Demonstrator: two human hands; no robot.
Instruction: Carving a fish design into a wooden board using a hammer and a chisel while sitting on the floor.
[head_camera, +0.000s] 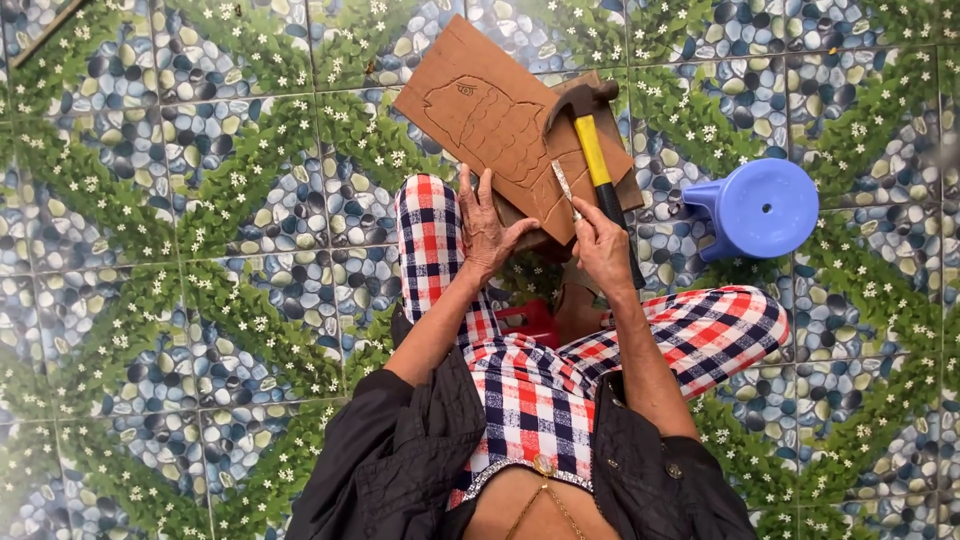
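Checked red-and-blue cloth nearest; left hand flat, fingers spread, steadying brown fish-carved wooden board; right hand closed on thin metal chisel and yellow-handled claw hammer. Crowded grip: risks chisel slipping toward left fingers.

Matt brown wooden board, metal-headed hammer with yellow handle, glossy blue plastic stool, glossy floor tiles

Hammer and blue stool beside board
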